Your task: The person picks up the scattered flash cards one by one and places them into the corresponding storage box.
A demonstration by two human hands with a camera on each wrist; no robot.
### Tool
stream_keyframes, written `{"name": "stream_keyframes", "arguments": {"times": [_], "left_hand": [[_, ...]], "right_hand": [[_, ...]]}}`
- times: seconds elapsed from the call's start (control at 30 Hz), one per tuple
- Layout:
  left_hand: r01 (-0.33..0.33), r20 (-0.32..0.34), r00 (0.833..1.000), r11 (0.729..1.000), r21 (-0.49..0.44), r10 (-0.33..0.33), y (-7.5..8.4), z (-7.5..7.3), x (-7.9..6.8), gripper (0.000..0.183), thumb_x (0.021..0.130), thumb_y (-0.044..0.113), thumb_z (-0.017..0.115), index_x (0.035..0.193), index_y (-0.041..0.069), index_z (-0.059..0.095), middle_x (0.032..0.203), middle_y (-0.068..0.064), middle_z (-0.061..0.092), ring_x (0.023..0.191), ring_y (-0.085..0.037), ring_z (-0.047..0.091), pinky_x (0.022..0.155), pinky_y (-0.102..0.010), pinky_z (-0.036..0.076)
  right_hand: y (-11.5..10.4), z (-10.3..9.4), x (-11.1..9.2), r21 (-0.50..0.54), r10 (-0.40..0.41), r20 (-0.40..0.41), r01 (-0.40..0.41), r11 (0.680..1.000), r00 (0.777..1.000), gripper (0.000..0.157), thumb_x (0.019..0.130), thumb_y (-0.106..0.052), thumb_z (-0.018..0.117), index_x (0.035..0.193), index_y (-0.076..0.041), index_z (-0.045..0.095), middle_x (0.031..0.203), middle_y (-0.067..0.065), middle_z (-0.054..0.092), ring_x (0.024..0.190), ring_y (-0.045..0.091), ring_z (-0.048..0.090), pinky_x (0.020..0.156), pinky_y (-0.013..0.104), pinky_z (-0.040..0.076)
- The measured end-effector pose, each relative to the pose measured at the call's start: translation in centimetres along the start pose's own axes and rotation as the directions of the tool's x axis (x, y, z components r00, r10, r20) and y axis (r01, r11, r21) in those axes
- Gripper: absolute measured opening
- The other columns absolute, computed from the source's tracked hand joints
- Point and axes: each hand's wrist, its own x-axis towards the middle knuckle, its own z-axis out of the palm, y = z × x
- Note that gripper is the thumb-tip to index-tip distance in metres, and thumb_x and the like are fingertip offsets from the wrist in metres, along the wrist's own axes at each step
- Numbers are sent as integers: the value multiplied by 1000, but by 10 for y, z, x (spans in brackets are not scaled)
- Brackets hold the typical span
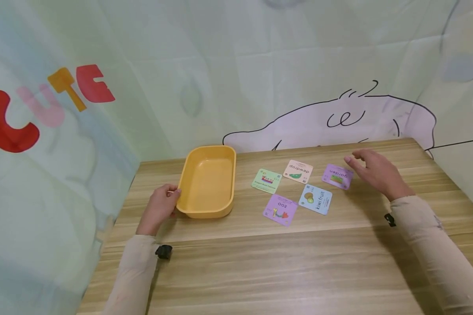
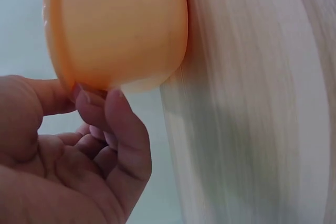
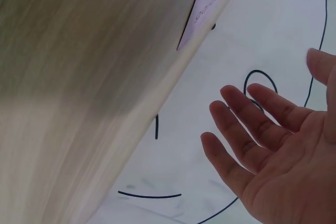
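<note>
My left hand (image 1: 159, 208) pinches the near left rim of a yellow plastic tray (image 1: 206, 215) between thumb and fingers; the left wrist view shows the thumb and fingertips at the tray's lip (image 2: 126, 30). The tray stands on the wooden table. With fingers apart and nothing in them, my right hand (image 1: 378, 173) hovers just right of the purple "garden" card (image 1: 337, 176). Left of that card lie a "dewdrop" card (image 1: 298, 171), a blue "kiwi fruit" card (image 1: 315, 199), a purple "zoo" card (image 1: 280, 210) and a green card (image 1: 266, 180) with a small boat-like picture.
The wooden table (image 1: 276, 271) meets a printed cloth backdrop (image 1: 260, 87) along its back and left edges. Coloured letters mark the cloth on the left. A black wrist device (image 1: 164, 251) sits on the left sleeve.
</note>
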Motion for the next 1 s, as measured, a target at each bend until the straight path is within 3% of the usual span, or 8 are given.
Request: {"name": "stream_keyframes", "arguments": {"times": [0.13,0.4,1.0], "left_hand": [[22,6,1000,1000,-2,-22,1,-2,-1,39,107,29,49,129,-4,53,106,-21,66,75,-24,62,58,-32,54],[50,44,998,998,-24,-49,5,-5,-4,34,107,29,50,122,-2,51,91,-12,62,74,-22,59,60,-33,55],[66,100,993,997,-46,-61,2,-8,-3,31,107,32,51,111,1,51,83,-7,54,72,-20,54,62,-32,54]], "right_hand": [[4,2,3,-14,5,7,-5,1000,1000,69,105,-51,46,141,8,49,143,33,49,126,52,47,101,70,38],[9,4,8,-20,26,31,-25,999,999,56,103,-32,58,138,10,50,137,36,50,126,54,46,101,71,37],[18,14,17,3,34,112,-35,999,993,55,99,-26,64,136,12,51,132,36,55,119,53,53,97,68,43]]}}
